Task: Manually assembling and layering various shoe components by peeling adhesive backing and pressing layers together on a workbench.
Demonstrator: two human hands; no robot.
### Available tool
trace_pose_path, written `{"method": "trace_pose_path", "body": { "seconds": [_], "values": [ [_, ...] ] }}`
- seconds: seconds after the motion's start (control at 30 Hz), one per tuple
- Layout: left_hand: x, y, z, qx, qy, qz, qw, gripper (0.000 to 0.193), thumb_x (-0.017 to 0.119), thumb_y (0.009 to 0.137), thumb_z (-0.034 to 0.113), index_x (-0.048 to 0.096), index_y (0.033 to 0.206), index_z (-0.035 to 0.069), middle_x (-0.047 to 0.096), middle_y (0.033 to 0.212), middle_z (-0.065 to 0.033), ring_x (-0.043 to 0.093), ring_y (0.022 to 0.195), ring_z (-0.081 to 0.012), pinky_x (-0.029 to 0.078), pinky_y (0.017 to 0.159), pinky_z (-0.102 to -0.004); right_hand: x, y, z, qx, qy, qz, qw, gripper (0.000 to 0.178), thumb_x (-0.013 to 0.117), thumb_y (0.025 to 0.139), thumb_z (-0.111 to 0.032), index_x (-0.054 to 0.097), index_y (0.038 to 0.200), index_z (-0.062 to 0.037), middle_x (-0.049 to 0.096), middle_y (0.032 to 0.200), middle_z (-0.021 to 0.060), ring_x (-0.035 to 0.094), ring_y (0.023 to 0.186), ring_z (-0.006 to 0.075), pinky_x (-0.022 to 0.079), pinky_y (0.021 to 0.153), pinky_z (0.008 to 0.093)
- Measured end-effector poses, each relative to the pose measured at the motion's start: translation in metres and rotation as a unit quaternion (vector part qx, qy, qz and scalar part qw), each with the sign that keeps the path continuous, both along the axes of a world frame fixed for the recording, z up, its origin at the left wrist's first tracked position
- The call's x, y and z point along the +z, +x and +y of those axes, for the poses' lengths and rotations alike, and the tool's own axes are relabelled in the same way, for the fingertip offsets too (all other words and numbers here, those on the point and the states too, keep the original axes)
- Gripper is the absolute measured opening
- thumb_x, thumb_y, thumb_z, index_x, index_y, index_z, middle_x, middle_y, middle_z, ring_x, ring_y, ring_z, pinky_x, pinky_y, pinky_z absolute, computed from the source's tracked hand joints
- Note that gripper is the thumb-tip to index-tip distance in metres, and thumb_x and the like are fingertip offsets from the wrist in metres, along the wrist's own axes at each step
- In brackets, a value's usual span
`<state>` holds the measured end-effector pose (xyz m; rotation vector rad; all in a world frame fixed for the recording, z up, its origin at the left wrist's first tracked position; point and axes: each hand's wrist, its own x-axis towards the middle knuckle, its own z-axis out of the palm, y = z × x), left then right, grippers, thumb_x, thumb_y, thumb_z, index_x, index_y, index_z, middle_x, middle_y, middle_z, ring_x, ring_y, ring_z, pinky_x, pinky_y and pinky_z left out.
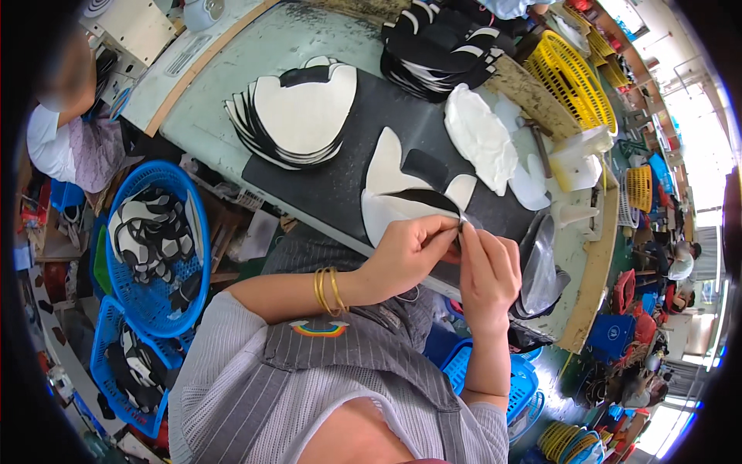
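My left hand (413, 251) pinches the edge of a white-and-black shoe upper (386, 164) with thumb and forefinger. Right beside it, the fingertips of my right hand (488, 274) are pressed together on the same edge. Between the fingertips the exact grip point is partly hidden. The upper lies over a dark mat (309, 184), its near part lifted and folded so a black lining shows. To its left rests a neat stack of similar white uppers (301, 112). A crumpled white sheet (479, 138) lies just beyond on the right.
Black-and-white pieces (437, 58) are piled at the far side. A hammer (541, 151) and a whitish container (578, 162) stand along the table's right edge. Blue baskets of pieces (116, 232) sit at my left. Clear plastic (541, 267) lies near my right hand.
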<state>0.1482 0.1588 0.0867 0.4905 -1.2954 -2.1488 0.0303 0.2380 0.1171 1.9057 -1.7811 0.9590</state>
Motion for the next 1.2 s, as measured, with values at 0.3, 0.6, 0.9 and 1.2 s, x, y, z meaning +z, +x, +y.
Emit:
{"method": "trace_pose_path", "body": {
  "seconds": [0.3,0.6,0.9,1.2],
  "values": [
    [0.002,0.014,-0.011,0.040,-0.087,-0.030,0.995,0.017,0.051,0.094,0.004,0.060,0.103,-0.007,0.065,0.089,-0.0083,0.065,0.083,-0.0145,0.056,0.077,-0.0277,0.009,0.004,-0.012,0.031,0.026,0.068,0.997,0.035,0.070,0.064,0.000,0.064,0.098,0.0056,0.058,0.087,0.0095,0.058,0.072,0.0220,0.049,0.058,0.0301],
    [0.009,0.011,-0.014,-0.061,0.141,0.092,0.984,0.018,0.062,0.090,0.011,0.052,0.101,0.001,0.057,0.100,-0.0057,0.064,0.086,-0.0149,0.057,0.072,-0.0279,0.016,0.011,-0.008,0.035,0.066,-0.292,0.954,0.016,0.068,0.072,0.005,0.067,0.087,-0.0004,0.061,0.076,0.0069,0.056,0.060,0.0097,0.045,0.055,0.0208],
    [-0.005,0.016,-0.026,0.016,0.133,0.020,0.991,0.029,0.047,0.098,0.030,0.051,0.083,0.006,0.060,0.085,-0.0059,0.063,0.070,-0.0124,0.051,0.061,-0.0238,-0.005,0.004,-0.003,-0.024,0.067,-0.590,0.804,0.022,0.066,0.083,-0.005,0.061,0.103,0.0024,0.060,0.080,0.0040,0.055,0.070,0.0081,0.045,0.063,0.0201],
    [-0.053,0.023,-0.033,0.127,0.060,-0.010,0.990,0.026,0.052,0.097,0.030,0.055,0.084,0.007,0.059,0.079,-0.0021,0.054,0.069,-0.0075,0.043,0.065,-0.0219,-0.054,-0.026,-0.047,-0.191,0.084,-0.181,0.961,0.068,0.078,0.068,-0.018,0.043,0.121,0.0054,0.046,0.120,0.0252,0.051,0.105,0.0382,0.046,0.084,0.0432]
  ]
}}
